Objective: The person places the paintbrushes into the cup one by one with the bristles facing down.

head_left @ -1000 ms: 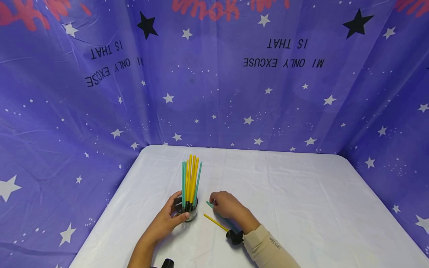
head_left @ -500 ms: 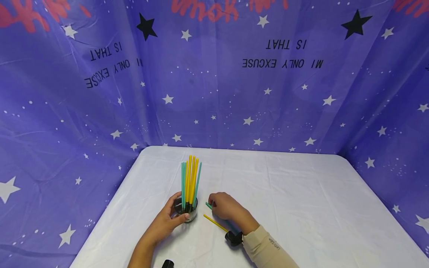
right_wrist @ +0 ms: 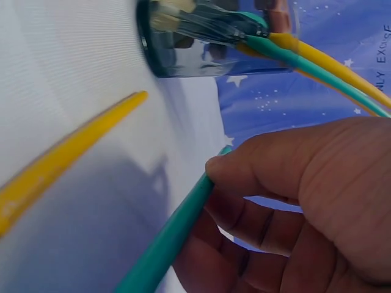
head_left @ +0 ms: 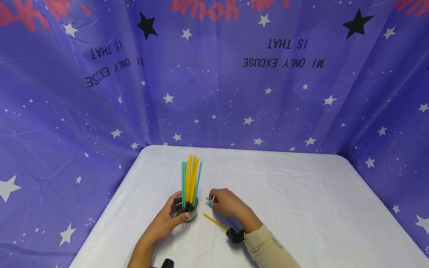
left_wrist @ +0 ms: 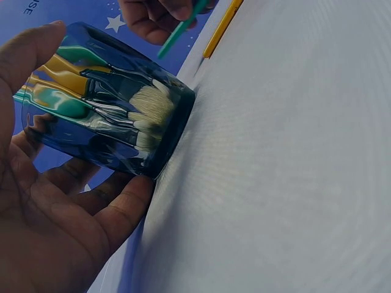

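Observation:
In the head view a clear glass (head_left: pixel 192 216) stands on the white table, and my left hand (head_left: pixel 162 223) grips it round the side. Several paintbrushes (head_left: pixel 192 178) with yellow and green handles lean in it, bristles down; their pale bristles (left_wrist: pixel 149 110) show through the glass in the left wrist view. To the right of the glass, my right hand (head_left: pixel 229 204) pinches a green paintbrush (right_wrist: pixel 177 226) near its handle tip, between thumb and fingers. A yellow paintbrush (head_left: pixel 214 222) lies just nearer, its far part hidden by the black wrist camera in the head view.
The white-covered table (head_left: pixel 301 208) extends to the right and behind the hands. A purple curtain (head_left: pixel 214 93) with stars and lettering hangs round its back and sides. A black wrist camera (head_left: pixel 235 235) sits on my right wrist, over the yellow brush.
My right hand has shifted slightly away from me, and the green paintbrush's tip has moved a little with it. The left hand, the glass and the yellow brush look unchanged.

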The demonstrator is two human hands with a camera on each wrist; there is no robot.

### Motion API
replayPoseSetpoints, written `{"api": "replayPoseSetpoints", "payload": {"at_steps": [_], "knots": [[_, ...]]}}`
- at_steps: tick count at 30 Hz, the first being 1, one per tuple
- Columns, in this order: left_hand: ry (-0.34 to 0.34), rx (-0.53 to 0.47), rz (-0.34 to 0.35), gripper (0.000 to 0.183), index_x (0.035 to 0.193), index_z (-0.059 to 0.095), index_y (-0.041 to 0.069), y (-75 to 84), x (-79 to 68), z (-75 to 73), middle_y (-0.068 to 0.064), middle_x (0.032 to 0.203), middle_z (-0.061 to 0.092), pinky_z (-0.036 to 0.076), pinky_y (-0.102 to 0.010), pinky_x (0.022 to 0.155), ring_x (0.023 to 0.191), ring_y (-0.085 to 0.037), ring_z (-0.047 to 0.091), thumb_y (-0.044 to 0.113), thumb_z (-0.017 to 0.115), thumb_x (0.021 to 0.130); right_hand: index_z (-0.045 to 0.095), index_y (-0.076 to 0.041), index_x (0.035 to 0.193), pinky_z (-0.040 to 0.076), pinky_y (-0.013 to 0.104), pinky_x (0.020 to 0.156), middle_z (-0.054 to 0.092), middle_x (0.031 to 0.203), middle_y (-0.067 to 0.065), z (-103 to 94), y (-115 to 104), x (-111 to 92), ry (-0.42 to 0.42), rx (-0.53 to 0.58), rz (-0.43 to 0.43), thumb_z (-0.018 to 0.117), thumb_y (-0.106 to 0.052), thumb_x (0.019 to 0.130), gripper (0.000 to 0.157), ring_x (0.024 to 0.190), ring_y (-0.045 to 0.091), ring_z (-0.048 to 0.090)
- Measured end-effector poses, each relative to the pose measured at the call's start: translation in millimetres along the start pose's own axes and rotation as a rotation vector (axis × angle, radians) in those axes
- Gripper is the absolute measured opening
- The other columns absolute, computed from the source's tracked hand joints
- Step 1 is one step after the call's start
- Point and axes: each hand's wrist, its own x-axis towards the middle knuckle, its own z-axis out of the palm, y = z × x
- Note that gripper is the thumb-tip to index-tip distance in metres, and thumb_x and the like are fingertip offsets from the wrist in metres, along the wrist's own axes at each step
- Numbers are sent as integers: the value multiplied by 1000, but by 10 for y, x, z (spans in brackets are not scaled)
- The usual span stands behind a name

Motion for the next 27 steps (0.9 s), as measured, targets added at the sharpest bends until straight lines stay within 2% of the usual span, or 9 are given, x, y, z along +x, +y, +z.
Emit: {"api": "replayPoseSetpoints", "payload": {"at_steps": [6,9,13,16,27], "knots": [[5,-13,-20,79,152,31,24,20,-3,-4,-16,144,48,40,-22,100,131,-30,48,17,77,88,65,-8,104,44,30,65,57,80,-3,-70,-17,-6,35,16,-21,61,1,88,19,70,13,51],[3,-19,-20,79,152,31,23,21,-4,-5,-16,144,48,40,-23,100,132,-31,48,17,77,88,64,-9,104,45,30,66,59,82,-2,-114,-52,-18,47,26,-23,61,1,88,18,72,14,52],[-1,-21,-3,79,153,31,19,13,-1,-3,-18,144,47,40,-30,103,132,-33,47,16,76,88,64,-8,105,46,30,67,61,83,-2,-164,-98,-30,71,46,-27,62,0,89,18,73,15,54],[-1,-20,-11,79,152,31,21,14,1,0,-17,144,47,39,-32,104,133,-32,46,16,77,88,65,-7,106,46,30,65,62,83,-2,-190,-117,-34,97,61,-33,62,0,90,18,72,14,53],[-2,-32,-24,79,152,31,24,16,4,0,-15,144,48,40,-21,99,132,-30,47,16,77,88,63,-8,109,45,26,55,59,82,-4,-267,-167,-42,220,185,-68,58,-4,94,16,59,9,49]]}}
